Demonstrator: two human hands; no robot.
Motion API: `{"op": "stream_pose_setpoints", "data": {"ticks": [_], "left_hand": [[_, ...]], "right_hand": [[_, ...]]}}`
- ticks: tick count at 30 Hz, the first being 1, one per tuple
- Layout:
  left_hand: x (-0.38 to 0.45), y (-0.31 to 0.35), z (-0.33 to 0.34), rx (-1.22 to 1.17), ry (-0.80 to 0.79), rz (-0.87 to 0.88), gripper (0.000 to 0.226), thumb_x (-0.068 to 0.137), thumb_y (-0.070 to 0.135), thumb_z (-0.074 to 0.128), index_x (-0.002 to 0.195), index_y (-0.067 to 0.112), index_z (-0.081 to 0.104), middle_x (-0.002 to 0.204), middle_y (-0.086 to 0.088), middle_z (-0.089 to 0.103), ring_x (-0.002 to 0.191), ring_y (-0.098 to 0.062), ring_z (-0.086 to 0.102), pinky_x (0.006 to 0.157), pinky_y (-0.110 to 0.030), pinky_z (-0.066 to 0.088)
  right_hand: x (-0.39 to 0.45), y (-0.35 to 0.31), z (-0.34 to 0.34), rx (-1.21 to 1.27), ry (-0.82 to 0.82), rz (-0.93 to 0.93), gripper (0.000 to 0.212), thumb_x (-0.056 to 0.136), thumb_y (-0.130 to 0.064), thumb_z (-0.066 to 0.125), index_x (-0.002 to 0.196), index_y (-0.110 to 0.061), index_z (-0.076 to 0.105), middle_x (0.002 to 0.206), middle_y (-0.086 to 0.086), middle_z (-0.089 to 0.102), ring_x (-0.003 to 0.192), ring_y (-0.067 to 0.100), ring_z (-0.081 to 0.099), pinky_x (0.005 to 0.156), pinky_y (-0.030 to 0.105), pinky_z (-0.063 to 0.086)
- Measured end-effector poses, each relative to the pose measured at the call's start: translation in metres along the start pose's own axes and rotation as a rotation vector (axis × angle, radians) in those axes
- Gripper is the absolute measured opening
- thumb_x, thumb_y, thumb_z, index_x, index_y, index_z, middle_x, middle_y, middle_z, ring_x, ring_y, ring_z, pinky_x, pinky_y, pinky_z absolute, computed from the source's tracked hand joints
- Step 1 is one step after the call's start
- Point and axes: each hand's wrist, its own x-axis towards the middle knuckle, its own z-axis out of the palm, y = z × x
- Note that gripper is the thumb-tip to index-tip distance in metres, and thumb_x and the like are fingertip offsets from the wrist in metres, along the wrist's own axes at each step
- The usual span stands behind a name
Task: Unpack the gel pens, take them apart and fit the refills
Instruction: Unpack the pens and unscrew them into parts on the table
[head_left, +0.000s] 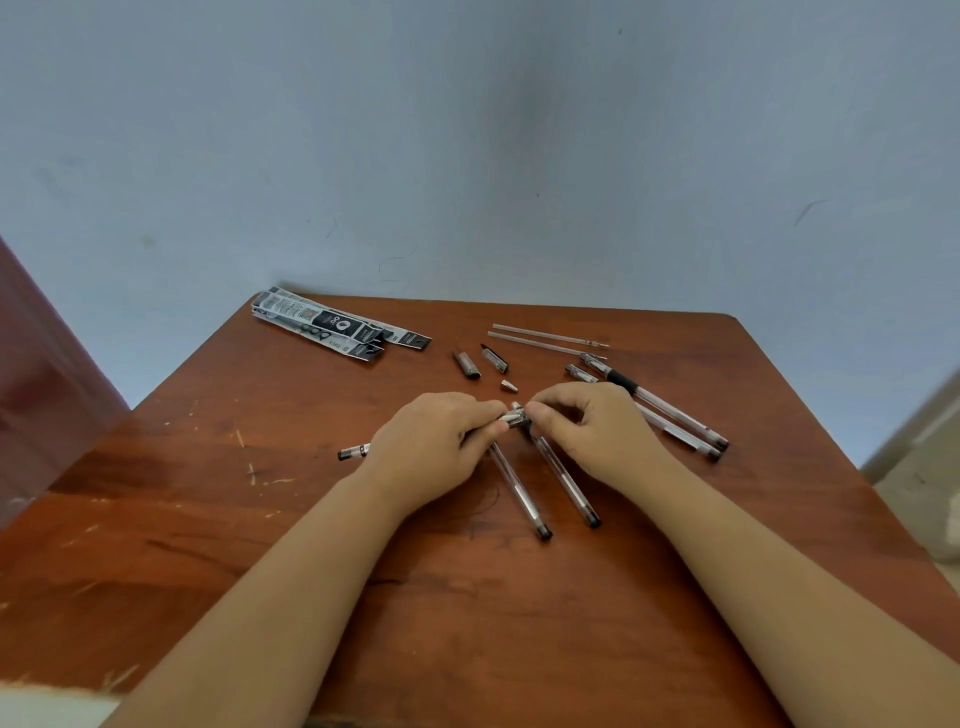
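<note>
Head view, looking down at the wooden table (260, 519), shows both hands meeting near its middle over one gel pen (506, 418). The left hand (431, 447) has its fingers curled round the pen's barrel, whose capped tail (353, 452) pokes out toward 8 o'clock, so the long axis runs from 8 o'clock up to 2 o'clock. The right hand (587, 431) pinches the pen's front end between thumb and fingertips, just at 3 o'clock from the left hand's knuckles; the two grips are almost touching, with only a short bit of the pen showing between them. My guess is that the tip section is about to be unscrewed, so the twist must go round that slanted axis and the pull-off must go toward 2 o'clock, with the right hand the one to do it. Two clear barrels (566, 480) lie under the hands, pointing toward 5 o'clock. At 12 o'clock rest loose caps (466, 365) and a small metal tip (509, 385); two refills (545, 340) lie at 1 o'clock, with more pens (670, 413) at 2 o'clock. Empty packets (332, 327) sit at 11 o'clock.
</note>
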Motion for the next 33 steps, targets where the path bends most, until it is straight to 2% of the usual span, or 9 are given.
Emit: {"op": "stream_pose_setpoints", "data": {"ticks": [4, 9, 11, 15, 19, 25, 29, 31, 33], "left_hand": [[-0.002, 0.001, 0.000, 0.001, 0.062, 0.012, 0.038, 0.081, 0.028, 0.044, 0.102, 0.008, 0.068, 0.074, -0.014, 0.068, 0.070, -0.027, 0.061, 0.065, -0.035, 0.049], [0.003, 0.003, 0.003, -0.079, 0.136, -0.071, 0.028, 0.087, 0.032, 0.049, 0.107, 0.020, 0.066, 0.085, -0.009, 0.071, 0.079, -0.023, 0.062, 0.072, -0.040, 0.050], [0.003, 0.003, 0.006, -0.095, 0.167, -0.080, 0.033, 0.084, 0.035, 0.045, 0.105, 0.021, 0.066, 0.085, -0.007, 0.071, 0.079, -0.022, 0.062, 0.071, -0.040, 0.050], [0.001, -0.002, 0.008, -0.052, 0.125, -0.068, 0.043, 0.078, 0.041, 0.043, 0.110, 0.022, 0.064, 0.093, -0.005, 0.071, 0.086, -0.022, 0.062, 0.073, -0.033, 0.048], [0.000, -0.005, 0.005, -0.005, 0.252, -0.142, 0.058, 0.076, 0.051, 0.039, 0.114, 0.014, 0.062, 0.107, -0.007, 0.068, 0.098, -0.022, 0.061, 0.081, -0.027, 0.042], [-0.001, -0.003, 0.004, 0.047, 0.258, -0.217, 0.046, 0.079, 0.027, 0.033, 0.106, 0.007, 0.065, 0.097, -0.010, 0.069, 0.088, -0.024, 0.059, 0.072, -0.028, 0.040], [0.000, -0.006, 0.006, 0.092, 0.267, -0.246, 0.030, 0.089, 0.018, 0.042, 0.108, 0.006, 0.062, 0.092, -0.014, 0.065, 0.086, -0.028, 0.058, 0.071, -0.032, 0.042], [0.001, -0.006, 0.006, 0.105, 0.292, -0.251, 0.029, 0.091, 0.019, 0.044, 0.113, 0.008, 0.060, 0.088, -0.014, 0.063, 0.081, -0.028, 0.056, 0.068, -0.033, 0.041], [0.001, -0.008, 0.005, 0.139, 0.293, -0.286, 0.031, 0.093, 0.021, 0.044, 0.122, 0.016, 0.055, 0.082, -0.009, 0.057, 0.075, -0.022, 0.051, 0.062, -0.030, 0.038]], "right_hand": [[0.002, -0.001, 0.001, -0.003, 0.017, -0.004, 0.018, 0.086, -0.018, 0.054, 0.094, -0.011, 0.069, 0.070, -0.008, 0.060, 0.062, -0.006, 0.051, 0.061, -0.002, 0.037], [0.003, 0.000, 0.001, 0.108, 0.104, 0.040, 0.014, 0.086, -0.016, 0.055, 0.090, -0.013, 0.068, 0.071, -0.011, 0.060, 0.067, -0.003, 0.053, 0.061, 0.000, 0.038], [0.003, 0.000, 0.000, 0.147, 0.137, 0.051, 0.014, 0.085, -0.015, 0.055, 0.088, -0.014, 0.068, 0.073, -0.011, 0.060, 0.070, -0.002, 0.053, 0.062, 0.003, 0.039], [0.002, 0.002, 0.000, 0.046, 0.084, 0.028, 0.015, 0.085, -0.015, 0.056, 0.092, -0.013, 0.068, 0.078, -0.007, 0.060, 0.070, -0.002, 0.051, 0.062, 0.003, 0.038], [0.000, 0.006, -0.013, 0.193, 0.260, 0.111, 0.011, 0.085, -0.017, 0.055, 0.089, -0.019, 0.065, 0.076, -0.011, 0.060, 0.078, 0.003, 0.054, 0.071, 0.010, 0.039], [0.000, 0.013, -0.013, 0.199, 0.313, 0.133, 0.012, 0.080, -0.010, 0.060, 0.080, -0.022, 0.060, 0.072, -0.014, 0.055, 0.070, -0.001, 0.051, 0.059, -0.002, 0.039], [0.001, 0.017, -0.011, 0.105, 0.288, 0.121, 0.013, 0.078, -0.009, 0.062, 0.080, -0.021, 0.058, 0.070, -0.016, 0.052, 0.068, -0.001, 0.048, 0.058, 0.004, 0.040], [0.000, 0.017, -0.011, 0.017, 0.275, 0.112, 0.007, 0.079, -0.014, 0.063, 0.082, -0.020, 0.060, 0.070, -0.018, 0.051, 0.067, -0.004, 0.048, 0.059, 0.001, 0.041], [0.002, 0.016, -0.010, -0.069, 0.290, 0.095, 0.007, 0.080, -0.016, 0.063, 0.086, -0.014, 0.064, 0.076, -0.011, 0.058, 0.070, -0.001, 0.051, 0.066, 0.006, 0.043]]}}
